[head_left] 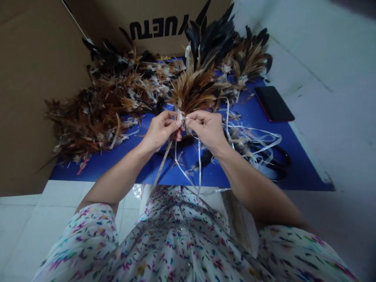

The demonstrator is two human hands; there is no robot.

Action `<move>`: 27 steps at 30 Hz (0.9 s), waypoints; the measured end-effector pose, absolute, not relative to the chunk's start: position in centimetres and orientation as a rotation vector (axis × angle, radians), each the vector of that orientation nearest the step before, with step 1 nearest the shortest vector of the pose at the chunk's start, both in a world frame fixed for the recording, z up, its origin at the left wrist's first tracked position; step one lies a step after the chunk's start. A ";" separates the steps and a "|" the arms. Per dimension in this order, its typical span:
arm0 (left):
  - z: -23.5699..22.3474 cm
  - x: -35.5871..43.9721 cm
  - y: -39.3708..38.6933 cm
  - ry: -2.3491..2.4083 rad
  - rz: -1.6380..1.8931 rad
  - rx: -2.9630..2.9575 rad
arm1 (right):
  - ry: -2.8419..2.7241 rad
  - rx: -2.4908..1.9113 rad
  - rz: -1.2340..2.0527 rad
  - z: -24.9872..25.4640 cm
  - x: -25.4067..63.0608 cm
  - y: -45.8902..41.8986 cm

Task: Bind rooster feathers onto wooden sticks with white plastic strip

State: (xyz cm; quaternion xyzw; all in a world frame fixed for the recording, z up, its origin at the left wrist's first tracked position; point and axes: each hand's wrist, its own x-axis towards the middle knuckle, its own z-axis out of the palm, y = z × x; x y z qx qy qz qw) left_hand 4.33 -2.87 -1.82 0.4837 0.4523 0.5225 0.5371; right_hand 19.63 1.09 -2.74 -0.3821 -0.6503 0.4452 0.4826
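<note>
While the feather bundle (pixel 194 88) fans away from its tied base, left hand (pixel 160 131) and right hand (pixel 207 127) both pinch the white strip (pixel 181 116) there, equally close.

A feather pile (pixel 96 105) lies left on the mat (pixel 296 168), a phone (pixel 273 103) right, a box (pixel 152 23) behind.

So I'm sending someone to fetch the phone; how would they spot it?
Start at the blue mat on the floor. Go to its far right edge, beyond the right hand and the tangle of white strips. The phone lies flat there: a dark, smooth rectangle with a red rim, unlike the feathers nearby.
</note>
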 end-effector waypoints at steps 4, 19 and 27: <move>-1.8 4.2 -2.9 1.077 1.220 1.126 | -1.517 -0.933 1.180 -2.6 19.7 1.1; -2.7 4.2 -2.6 1.233 1.390 1.241 | -1.679 -0.999 0.897 -3.0 19.6 0.9; -2.6 4.5 -3.1 1.360 1.409 1.495 | -1.680 -1.002 0.870 -2.9 19.4 0.5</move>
